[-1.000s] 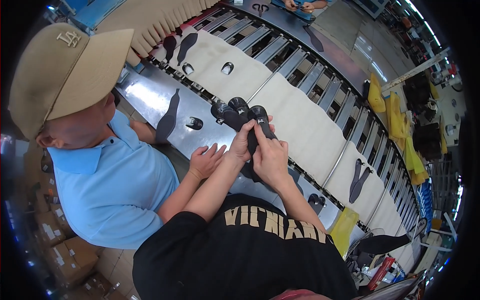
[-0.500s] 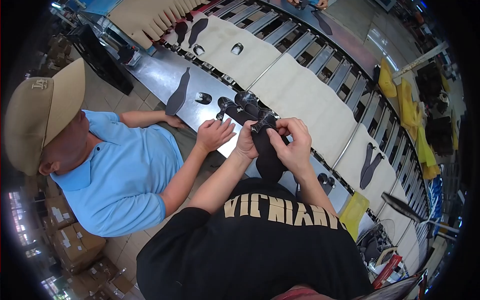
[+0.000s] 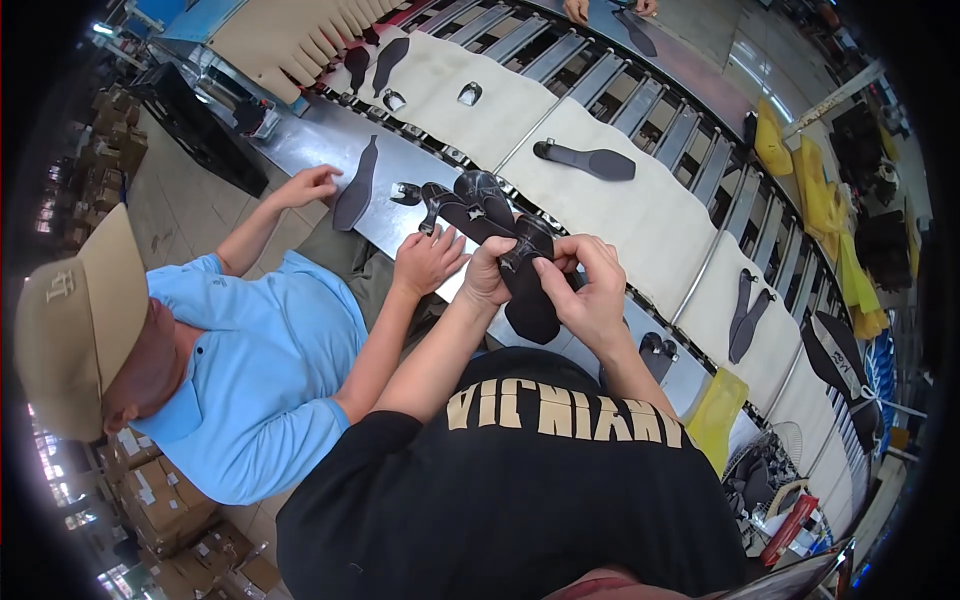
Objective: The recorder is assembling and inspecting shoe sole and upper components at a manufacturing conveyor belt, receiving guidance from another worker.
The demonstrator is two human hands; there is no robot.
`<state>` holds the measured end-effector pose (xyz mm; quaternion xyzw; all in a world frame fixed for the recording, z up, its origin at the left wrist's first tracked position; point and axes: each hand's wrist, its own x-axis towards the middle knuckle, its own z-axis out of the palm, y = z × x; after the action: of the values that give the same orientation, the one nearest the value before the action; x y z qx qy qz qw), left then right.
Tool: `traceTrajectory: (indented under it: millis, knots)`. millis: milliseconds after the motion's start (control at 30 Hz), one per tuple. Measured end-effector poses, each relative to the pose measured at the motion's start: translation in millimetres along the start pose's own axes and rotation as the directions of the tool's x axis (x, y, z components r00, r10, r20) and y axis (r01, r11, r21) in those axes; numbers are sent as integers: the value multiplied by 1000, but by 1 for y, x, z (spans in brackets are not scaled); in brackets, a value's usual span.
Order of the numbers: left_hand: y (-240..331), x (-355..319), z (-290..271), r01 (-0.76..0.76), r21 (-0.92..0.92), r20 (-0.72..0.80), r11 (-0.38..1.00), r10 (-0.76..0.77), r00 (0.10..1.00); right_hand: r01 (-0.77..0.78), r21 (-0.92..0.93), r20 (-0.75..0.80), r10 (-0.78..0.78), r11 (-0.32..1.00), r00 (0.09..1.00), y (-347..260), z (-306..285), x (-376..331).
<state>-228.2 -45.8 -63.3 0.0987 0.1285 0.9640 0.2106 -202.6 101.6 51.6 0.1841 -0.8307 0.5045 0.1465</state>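
Both my hands grip a black shoe part [image 3: 532,308] in front of my chest. It has a dark foot-shaped end toward me and a shiny black upper end. My left hand [image 3: 487,272] pinches its left side, thumb on top. My right hand [image 3: 588,285] has thumb and fingertips closed on its right side; what exactly they pinch is hidden. Just beyond my hands, more shiny black shoe parts [image 3: 482,195] lie bunched on the metal table [image 3: 300,145]. A grey insole [image 3: 357,190] and a small black-and-silver heel piece [image 3: 405,193] lie to the left.
A co-worker in a blue shirt [image 3: 250,370] sits close on my left, one hand [image 3: 428,262] near my left wrist. Beyond the table runs a roller conveyor with white cloth [image 3: 640,215], bearing an insole [image 3: 590,162] and other pieces. Yellow sheeting [image 3: 715,420] hangs at right.
An insole now lies on the conveyor cloth where none was. The co-worker's far hand has risen beside the grey insole, and their head has lowered. My hands keep their grip.
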Motion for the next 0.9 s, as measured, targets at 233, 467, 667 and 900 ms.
traceTrajectory:
  millis: [233, 467, 667, 900]
  knots:
    - [-10, 9, 15, -37, -79, -231, 996, 18, 973, -270, 111, -57, 278, 956, 959, 15, 15, 6]
    - [-1, 15, -21, -37, -65, -281, 997, 17, 959, -353, 203, 59, 348, 913, 935, 17, 38, 18]
    - [23, -2, -56, -186, 19, -423, 982, 176, 889, -361, 118, 284, 317, 925, 905, 24, 85, 38]
    - [47, -33, -77, -242, -31, -380, 970, 212, 900, -341, 115, 330, 288, 933, 899, 21, 132, 38]
